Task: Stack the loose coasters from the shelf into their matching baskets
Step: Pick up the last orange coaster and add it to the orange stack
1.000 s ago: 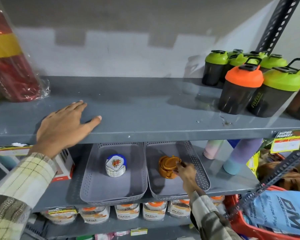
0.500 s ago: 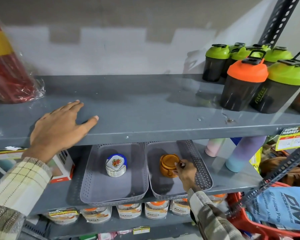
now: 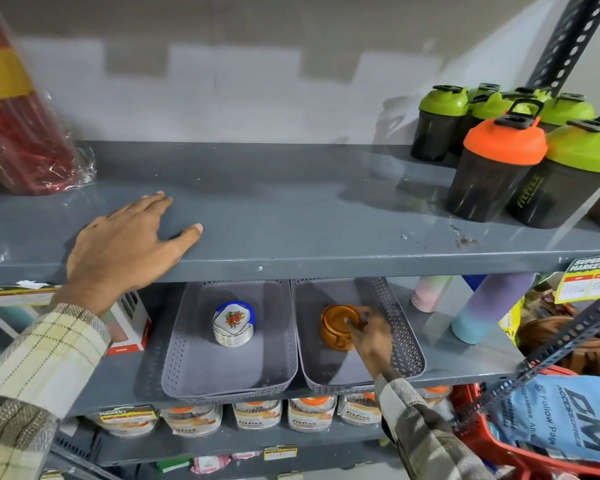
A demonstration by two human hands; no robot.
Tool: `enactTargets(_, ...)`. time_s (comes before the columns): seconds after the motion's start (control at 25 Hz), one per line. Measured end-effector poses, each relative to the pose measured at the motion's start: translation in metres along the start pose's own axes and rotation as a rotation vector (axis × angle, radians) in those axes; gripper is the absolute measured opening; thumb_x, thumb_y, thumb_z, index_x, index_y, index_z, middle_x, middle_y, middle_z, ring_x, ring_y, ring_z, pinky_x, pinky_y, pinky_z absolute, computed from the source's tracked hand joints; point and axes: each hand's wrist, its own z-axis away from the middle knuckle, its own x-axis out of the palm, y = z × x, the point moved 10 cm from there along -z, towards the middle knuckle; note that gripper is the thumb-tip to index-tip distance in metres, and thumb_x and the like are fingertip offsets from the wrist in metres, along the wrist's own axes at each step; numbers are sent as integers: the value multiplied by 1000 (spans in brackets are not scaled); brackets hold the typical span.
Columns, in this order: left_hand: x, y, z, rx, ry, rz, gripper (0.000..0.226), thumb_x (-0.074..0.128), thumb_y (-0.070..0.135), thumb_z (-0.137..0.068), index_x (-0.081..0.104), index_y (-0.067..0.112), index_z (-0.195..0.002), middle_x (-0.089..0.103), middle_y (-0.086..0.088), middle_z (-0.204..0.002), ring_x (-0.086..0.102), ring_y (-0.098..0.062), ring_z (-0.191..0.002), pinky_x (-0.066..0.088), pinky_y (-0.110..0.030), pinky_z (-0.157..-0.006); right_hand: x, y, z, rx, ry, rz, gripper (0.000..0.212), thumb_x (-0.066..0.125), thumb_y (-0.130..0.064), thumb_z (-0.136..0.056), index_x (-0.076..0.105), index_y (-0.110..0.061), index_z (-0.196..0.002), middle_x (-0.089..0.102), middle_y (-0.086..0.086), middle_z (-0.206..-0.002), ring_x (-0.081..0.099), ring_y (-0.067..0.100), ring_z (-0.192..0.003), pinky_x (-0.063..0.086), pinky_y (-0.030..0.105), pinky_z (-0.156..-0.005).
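Two grey perforated baskets sit side by side on the middle shelf. The left basket [image 3: 222,394] holds a stack of white coasters with blue rims and a flower print [image 3: 233,324]. In the right basket [image 3: 405,337] stands a stack of orange coasters [image 3: 334,328]. My right hand [image 3: 373,337] reaches into that basket, its thumb and fingers pinching the right edge of the top orange coaster. My left hand [image 3: 125,244] lies flat on the upper shelf [image 3: 309,216], fingers spread, holding nothing.
Shaker bottles with green and orange lids [image 3: 499,161] crowd the upper shelf's right end; a red wrapped bundle [image 3: 18,133] stands at its left. Pastel bottles [image 3: 485,310] stand right of the baskets, a box [image 3: 129,323] left. Jars [image 3: 253,414] line the shelf below. A slanted metal brace [image 3: 568,334] crosses the right.
My right hand has set the orange coaster down flat onto the orange stack and stays on its right edge. My left hand has not moved on the upper shelf.
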Motion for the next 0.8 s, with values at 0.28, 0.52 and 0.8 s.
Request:
enactTargets(0.28,0,1,2,-10,12,8,80,32,75,-86,35,28,-150,27,14,-159,31,-15,-144,31,-46,-110,39,-31,-15,-251,-476,527,117,91,-48,-65,25,-25,-160,27,3,-166,23,31,-155,26,49,-125)
enactTargets(0.52,3,0,0,10,-8,-4,82,29,76,-85,31,27,-152,24,12,-160,26,-12,-146,28,-45,-113,53,-37,-30,-314,-662,728,130,92,-45,-64,11,-21,-164,38,11,-164,31,33,-153,22,54,-125)
enactTargets(0.8,4,-1,-3,16,4,1,83,29,76,-84,34,27,-150,28,12,-159,27,-13,-145,28,-46,-112,56,-44,-34,-335,-595,718,97,93,-42,-53,55,-22,-139,61,4,-140,50,28,-137,26,47,-117)
